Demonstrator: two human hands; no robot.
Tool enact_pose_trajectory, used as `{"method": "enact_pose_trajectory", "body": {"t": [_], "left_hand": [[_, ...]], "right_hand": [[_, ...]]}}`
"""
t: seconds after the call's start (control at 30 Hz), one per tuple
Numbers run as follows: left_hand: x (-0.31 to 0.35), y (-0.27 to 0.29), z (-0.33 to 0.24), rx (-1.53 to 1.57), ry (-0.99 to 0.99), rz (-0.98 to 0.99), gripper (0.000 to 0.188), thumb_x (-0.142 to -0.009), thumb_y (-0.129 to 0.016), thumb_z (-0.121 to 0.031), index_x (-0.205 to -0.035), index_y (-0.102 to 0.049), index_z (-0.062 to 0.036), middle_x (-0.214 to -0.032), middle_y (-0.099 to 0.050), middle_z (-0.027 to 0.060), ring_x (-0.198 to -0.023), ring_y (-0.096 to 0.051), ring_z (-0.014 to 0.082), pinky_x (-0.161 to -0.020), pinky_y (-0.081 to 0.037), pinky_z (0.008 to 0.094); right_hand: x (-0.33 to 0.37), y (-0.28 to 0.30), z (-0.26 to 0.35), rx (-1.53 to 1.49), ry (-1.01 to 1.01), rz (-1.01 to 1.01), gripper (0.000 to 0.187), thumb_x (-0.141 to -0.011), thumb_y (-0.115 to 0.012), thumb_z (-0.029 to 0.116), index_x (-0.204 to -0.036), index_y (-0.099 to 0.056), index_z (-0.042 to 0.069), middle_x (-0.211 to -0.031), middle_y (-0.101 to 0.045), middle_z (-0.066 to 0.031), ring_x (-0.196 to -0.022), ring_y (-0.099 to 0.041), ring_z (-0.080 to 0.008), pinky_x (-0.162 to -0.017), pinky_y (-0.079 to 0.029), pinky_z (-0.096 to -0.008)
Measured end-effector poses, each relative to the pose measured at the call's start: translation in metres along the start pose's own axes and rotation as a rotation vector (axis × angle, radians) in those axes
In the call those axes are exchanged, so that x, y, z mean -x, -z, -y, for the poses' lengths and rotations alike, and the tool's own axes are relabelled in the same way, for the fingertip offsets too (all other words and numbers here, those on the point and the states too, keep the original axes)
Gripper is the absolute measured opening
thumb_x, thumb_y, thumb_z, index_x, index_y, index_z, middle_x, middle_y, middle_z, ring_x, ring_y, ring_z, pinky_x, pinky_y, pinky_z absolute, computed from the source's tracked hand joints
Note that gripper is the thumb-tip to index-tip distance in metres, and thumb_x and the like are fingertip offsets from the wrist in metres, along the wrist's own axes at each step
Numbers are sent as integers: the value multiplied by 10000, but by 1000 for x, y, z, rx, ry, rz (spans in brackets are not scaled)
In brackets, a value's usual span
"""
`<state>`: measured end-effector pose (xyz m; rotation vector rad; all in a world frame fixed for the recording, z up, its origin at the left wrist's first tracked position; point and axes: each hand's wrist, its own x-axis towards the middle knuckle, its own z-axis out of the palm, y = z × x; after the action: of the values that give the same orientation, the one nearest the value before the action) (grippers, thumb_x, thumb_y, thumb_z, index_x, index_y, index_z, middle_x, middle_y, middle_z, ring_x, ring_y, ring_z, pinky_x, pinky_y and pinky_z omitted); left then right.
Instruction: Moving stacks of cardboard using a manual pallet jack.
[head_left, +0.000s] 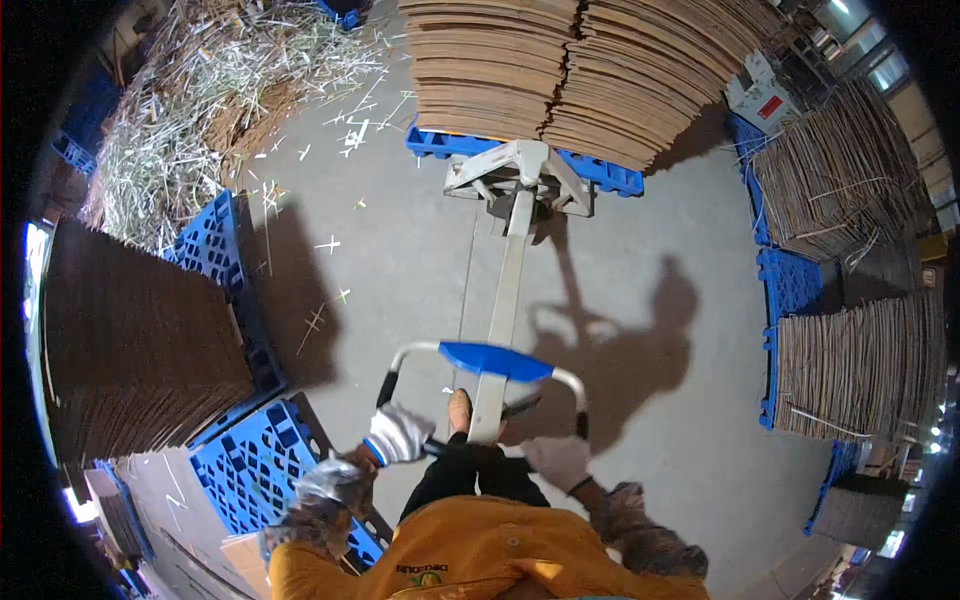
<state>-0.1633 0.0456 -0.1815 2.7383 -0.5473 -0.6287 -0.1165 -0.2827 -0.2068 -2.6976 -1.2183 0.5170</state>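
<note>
My left hand (400, 434), in a white knit glove with a grey-blue cuff band, is closed around the near left part of the pallet jack handle (487, 360). My right hand (557, 461), in a pale glove, grips the handle's near right part. The handle is a loop with white sides, black grips and a blue panel. From it a long pale shaft (512, 265) runs away to the jack's body (522, 172). That body stands against a blue pallet (440, 142) loaded with tall stacks of brown cardboard sheets (490, 75); the forks are hidden.
At the left stand a dark cardboard stack (145, 340) and a blue pallet (245, 470). Behind them lies a heap of paper strips (250, 90), with scraps scattered on the grey floor (400, 250). Bundled cardboard stacks (860, 365) on blue pallets line the right side.
</note>
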Motion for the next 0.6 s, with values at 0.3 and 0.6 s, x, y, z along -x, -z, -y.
{"method": "enact_pose_trajectory", "body": {"t": [0.3,0.6], "left_hand": [[-91,189,33,-169,-81,-695,247,-601,-651,-355,-651,-488,-177,-582,-464,29,-526,-487,258,-553,-379,384],[-24,-62,4,18,7,-237,121,-659,-639,-222,-675,-564,-129,-609,-562,47,-568,-584,252,-563,-428,392]], "right_hand": [[-101,216,-70,-107,-268,-445,208,-904,-542,237,-811,-641,80,-575,-491,-137,-519,-493,-336,-492,-365,-443],[-16,-34,-11,-218,-230,6,369,-866,-510,361,-652,-631,85,-591,-591,-116,-489,-552,-317,-485,-402,-449]]}}
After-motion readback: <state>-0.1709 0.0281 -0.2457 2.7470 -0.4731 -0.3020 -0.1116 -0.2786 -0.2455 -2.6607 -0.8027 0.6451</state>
